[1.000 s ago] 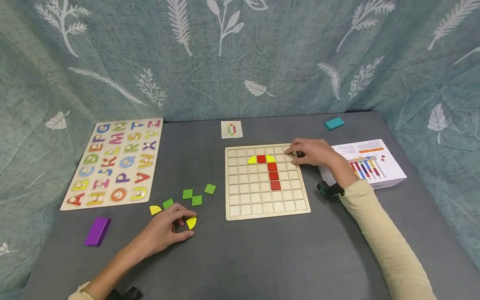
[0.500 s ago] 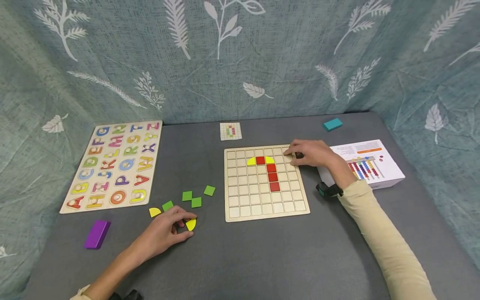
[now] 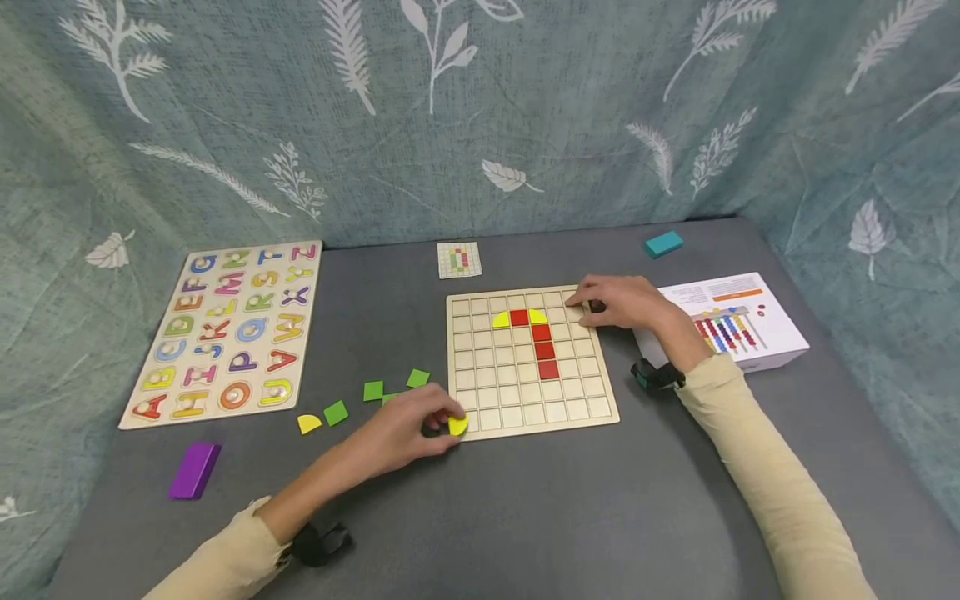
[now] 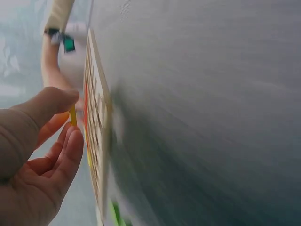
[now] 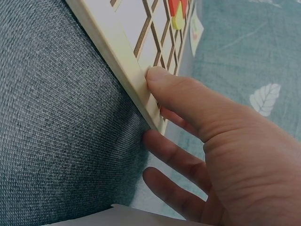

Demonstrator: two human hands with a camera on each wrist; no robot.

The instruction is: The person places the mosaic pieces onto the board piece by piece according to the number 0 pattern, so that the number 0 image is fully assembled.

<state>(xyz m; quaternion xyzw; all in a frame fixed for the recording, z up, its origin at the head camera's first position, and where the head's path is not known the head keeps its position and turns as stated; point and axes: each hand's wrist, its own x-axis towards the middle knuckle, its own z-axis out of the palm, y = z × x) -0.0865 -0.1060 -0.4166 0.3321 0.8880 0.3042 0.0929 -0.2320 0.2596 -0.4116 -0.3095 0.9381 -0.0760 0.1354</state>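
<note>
My left hand pinches a yellow quarter-circle tile between thumb and fingers, over the near left corner of the wooden grid board. In the left wrist view the tile appears edge-on, close above the board. On the board lie red square tiles in a column, another red one farther back, and a yellow quarter-circle on either side of that one. My right hand rests its thumb and index finger on the board's far right corner, with another finger at its edge in the right wrist view.
Several green square tiles and a yellow quarter-circle lie left of the board. A pattern card lies behind it. An alphabet puzzle, a purple block, a teal block and a white box surround the area.
My left hand has carried the yellow quarter-circle tile rightward from beside the green tiles to the board's near left corner. The right hand has stayed at the far right corner.
</note>
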